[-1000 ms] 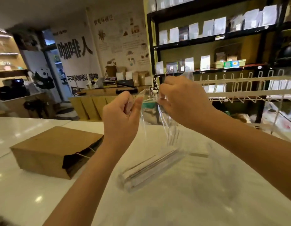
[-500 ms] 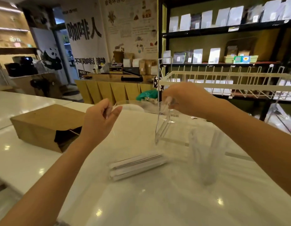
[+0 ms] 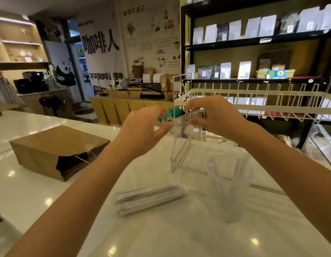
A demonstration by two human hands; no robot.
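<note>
A clear plastic bag [image 3: 180,145] hangs above the white counter [image 3: 49,197], its top edge bunched between my hands. My right hand [image 3: 216,117] pinches that top edge from the right with thumb and curled fingers. My left hand [image 3: 142,130] comes in from the left, and its thumb and fingertips pinch the same crumpled edge. Motion blurs both hands. Below the bag, a flat stack of paper-wrapped straws [image 3: 148,197] lies on the counter.
A brown paper bag [image 3: 49,147] lies on its side at the left, mouth toward me. A blurry clear plastic cup or bag [image 3: 229,184] stands to the right of the straws. A white wire rack [image 3: 253,102] spans the right, with dark shelves of pouches [image 3: 253,30] behind.
The hands held the bag up, then spread apart and lowered it. My left hand has now moved right to meet the right hand at the bag's top. The view has tilted and shifted.
</note>
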